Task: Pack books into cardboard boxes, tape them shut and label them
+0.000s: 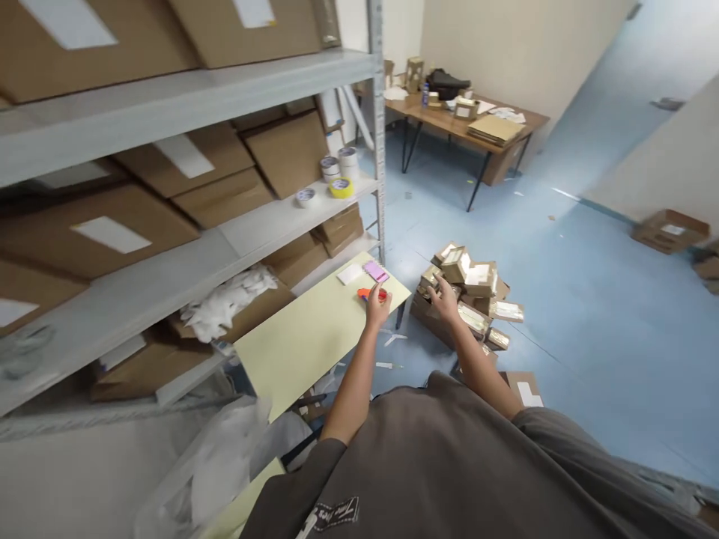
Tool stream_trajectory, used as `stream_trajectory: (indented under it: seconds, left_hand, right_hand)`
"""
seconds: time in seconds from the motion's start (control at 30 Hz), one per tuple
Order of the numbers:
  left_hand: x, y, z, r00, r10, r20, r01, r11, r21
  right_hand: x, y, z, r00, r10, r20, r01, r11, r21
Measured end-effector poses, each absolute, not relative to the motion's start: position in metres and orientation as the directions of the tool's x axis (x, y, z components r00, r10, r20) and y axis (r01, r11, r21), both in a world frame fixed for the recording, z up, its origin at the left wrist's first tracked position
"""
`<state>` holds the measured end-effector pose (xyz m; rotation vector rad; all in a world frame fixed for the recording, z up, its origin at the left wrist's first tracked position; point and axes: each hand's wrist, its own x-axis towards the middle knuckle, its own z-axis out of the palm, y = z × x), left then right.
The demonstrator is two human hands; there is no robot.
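Note:
My left hand [377, 305] reaches over the far end of a pale yellow board [306, 337] and closes on a small orange object [368, 293] lying there. A pink pad [375, 271] and a white card [350, 274] lie just beyond it. My right hand [446, 299] stretches out with fingers apart over a heap of small cardboard boxes [469, 288] on the blue floor, touching or almost touching the nearest one; nothing is held in it.
Grey metal shelving [185, 97] on the left holds large cardboard cartons, tape rolls [340, 174] and crumpled white plastic [225, 303]. A wooden table [477, 123] with boxes stands at the back. More cartons [668, 228] lie at the right wall. White plastic bags [219, 457] sit near my body.

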<state>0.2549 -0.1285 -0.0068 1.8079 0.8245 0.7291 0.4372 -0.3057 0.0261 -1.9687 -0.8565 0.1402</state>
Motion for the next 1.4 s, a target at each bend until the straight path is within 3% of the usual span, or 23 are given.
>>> stream_trajectory:
  seconds: [0.2, 0.37, 0.73, 1.0, 1.13, 1.3, 1.4]
  left_hand:
    - [0.147, -0.052, -0.003, 0.394, 0.914, 0.095, 0.283, -0.22, 0.934]
    - [0.095, -0.016, -0.008, 0.329, 0.942, 0.072, 0.304, -0.178, 0.936]
    - [0.171, 0.009, -0.048, 0.411, 0.91, -0.046, 0.385, -0.128, 0.914]
    - [0.207, 0.006, -0.116, 0.435, 0.885, -0.168, 0.473, -0.065, 0.879]
    - [0.205, -0.002, -0.14, 0.39, 0.894, -0.22, 0.514, -0.013, 0.858]
    - [0.204, -0.01, -0.141, 0.308, 0.904, -0.297, 0.58, 0.069, 0.812]
    - [0.203, -0.012, -0.126, 0.263, 0.906, -0.333, 0.584, 0.125, 0.802]
  right_hand:
    - [0.368, -0.199, 0.027, 0.57, 0.775, 0.272, 0.646, -0.218, -0.731]
    - [0.328, -0.143, 0.025, 0.482, 0.831, 0.276, 0.717, -0.194, -0.669]
    - [0.36, -0.117, -0.021, 0.515, 0.848, 0.127, 0.704, -0.334, -0.627]
    - [0.372, -0.102, -0.113, 0.493, 0.854, -0.169, 0.617, -0.48, -0.624]
    - [0.357, -0.092, -0.151, 0.403, 0.832, -0.381, 0.638, -0.553, -0.535]
    - [0.356, -0.073, -0.166, 0.408, 0.759, -0.507, 0.68, -0.624, -0.386]
    - [0.37, -0.057, -0.154, 0.372, 0.704, -0.605, 0.659, -0.66, -0.362]
